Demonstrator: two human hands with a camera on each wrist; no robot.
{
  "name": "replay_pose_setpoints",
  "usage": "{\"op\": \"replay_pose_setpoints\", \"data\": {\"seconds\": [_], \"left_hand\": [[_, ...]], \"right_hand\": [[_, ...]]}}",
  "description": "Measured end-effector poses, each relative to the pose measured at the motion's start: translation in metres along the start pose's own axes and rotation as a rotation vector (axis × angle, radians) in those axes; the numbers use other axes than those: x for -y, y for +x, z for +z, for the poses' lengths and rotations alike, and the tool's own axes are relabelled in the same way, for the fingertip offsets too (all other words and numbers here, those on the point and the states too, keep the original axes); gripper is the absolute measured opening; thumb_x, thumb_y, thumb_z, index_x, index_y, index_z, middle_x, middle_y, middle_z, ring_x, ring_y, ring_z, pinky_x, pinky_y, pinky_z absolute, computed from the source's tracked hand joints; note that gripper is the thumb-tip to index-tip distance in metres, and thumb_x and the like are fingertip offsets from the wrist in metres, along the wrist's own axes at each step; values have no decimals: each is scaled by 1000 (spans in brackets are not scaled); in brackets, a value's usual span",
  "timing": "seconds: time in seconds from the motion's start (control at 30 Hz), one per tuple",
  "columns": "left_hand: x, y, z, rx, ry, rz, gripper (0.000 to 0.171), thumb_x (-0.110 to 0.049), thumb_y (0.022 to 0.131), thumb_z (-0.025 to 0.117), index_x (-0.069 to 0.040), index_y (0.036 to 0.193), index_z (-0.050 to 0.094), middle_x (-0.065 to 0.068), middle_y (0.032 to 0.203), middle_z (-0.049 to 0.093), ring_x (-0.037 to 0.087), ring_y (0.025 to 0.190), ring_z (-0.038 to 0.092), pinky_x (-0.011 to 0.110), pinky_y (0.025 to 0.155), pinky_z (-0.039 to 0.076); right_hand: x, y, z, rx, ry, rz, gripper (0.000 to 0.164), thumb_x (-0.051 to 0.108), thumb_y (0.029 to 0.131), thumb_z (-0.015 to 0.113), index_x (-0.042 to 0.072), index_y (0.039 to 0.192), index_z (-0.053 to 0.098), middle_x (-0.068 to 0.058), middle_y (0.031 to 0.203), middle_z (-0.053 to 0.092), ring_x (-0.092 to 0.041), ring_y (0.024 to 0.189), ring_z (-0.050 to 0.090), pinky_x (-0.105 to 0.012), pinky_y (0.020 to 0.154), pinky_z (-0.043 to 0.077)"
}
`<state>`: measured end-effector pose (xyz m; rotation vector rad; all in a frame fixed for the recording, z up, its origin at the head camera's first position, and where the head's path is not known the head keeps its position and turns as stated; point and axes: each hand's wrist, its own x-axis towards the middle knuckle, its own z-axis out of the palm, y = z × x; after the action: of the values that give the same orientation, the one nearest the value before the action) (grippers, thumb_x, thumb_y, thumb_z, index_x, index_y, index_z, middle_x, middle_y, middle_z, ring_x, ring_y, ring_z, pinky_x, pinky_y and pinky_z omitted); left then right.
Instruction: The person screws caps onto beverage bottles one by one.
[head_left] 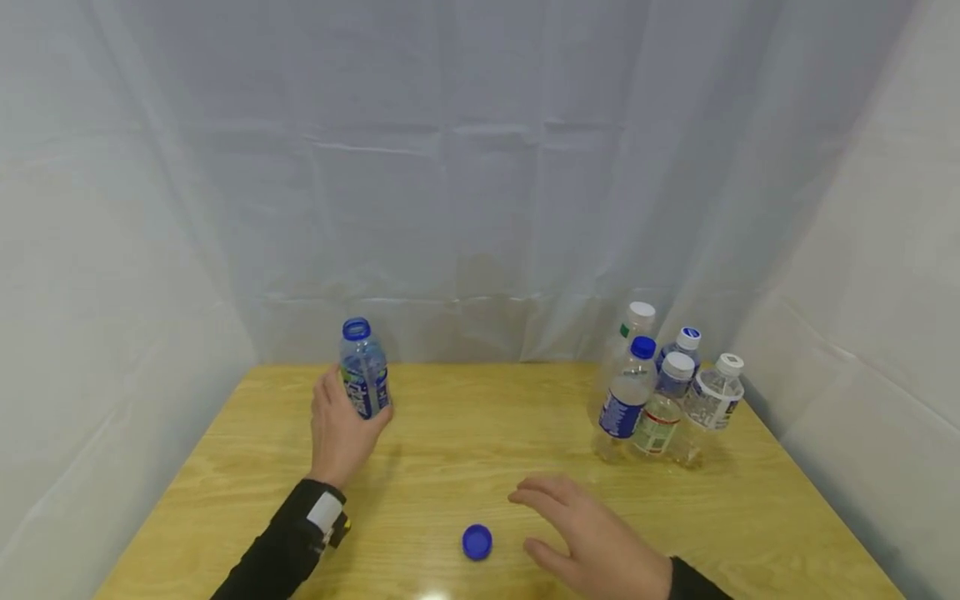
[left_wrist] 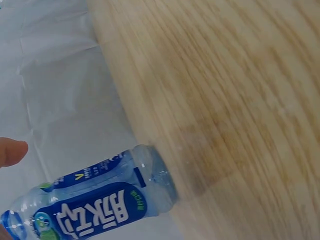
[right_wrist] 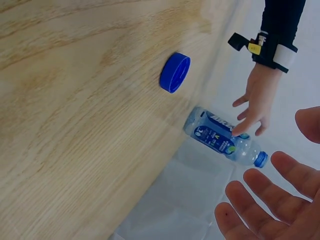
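Observation:
A clear plastic bottle with a blue label stands upright at the table's back left, its blue-rimmed mouth uncapped. My left hand is beside it, thumb and fingers spread around the near side. In the left wrist view a gap shows between one fingertip and the bottle. A blue bottle cap lies on the table near the front, hollow side up. To the right of the cap my right hand hovers with loosely extended fingers, holding nothing; the right wrist view shows its fingers spread.
Several capped plastic bottles stand in a close group at the back right, among them a blue-capped one and a white-capped one. A pale sheet hangs behind the wooden table and along both sides.

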<state>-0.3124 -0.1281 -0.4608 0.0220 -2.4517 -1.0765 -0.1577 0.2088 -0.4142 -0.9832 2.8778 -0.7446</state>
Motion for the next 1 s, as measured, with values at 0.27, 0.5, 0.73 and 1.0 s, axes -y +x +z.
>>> {"op": "replay_pose_setpoints", "data": {"seconds": [0.27, 0.5, 0.73, 1.0], "left_hand": [[10, 13, 13, 26, -42, -84, 112, -38, 74, 79, -17, 153, 2, 22, 145, 30, 41, 128, 36, 60, 103, 33], [17, 22, 18, -14, -42, -137, 111, -34, 74, 79, -17, 153, 3, 24, 142, 37, 42, 124, 43, 59, 100, 37], [22, 29, 22, 1, 17, -177, 102, -34, 80, 75, -14, 153, 6, 24, 141, 36, 44, 123, 44, 61, 94, 40], [29, 33, 24, 14, 55, -155, 91, -36, 79, 75, 0, 145, 23, 25, 129, 42, 42, 115, 47, 58, 92, 43]], "right_hand": [[-1, 0, 5, 20, 10, -4, 47, 52, 95, 47, 33, 138, 45, 9, 136, 48, -15, 124, 48, -42, 98, 46], [-2, -2, 6, 42, 21, -10, 45, 41, 96, 54, 29, 138, 46, 6, 137, 48, -17, 124, 48, -42, 97, 47], [-3, -3, 6, 57, 41, 10, 47, 49, 96, 47, 28, 138, 46, 8, 137, 48, -15, 124, 48, -41, 97, 47], [-6, -5, 8, 40, 26, -9, 44, 49, 97, 47, 30, 137, 47, 7, 136, 49, -15, 123, 48, -39, 95, 48]]}}
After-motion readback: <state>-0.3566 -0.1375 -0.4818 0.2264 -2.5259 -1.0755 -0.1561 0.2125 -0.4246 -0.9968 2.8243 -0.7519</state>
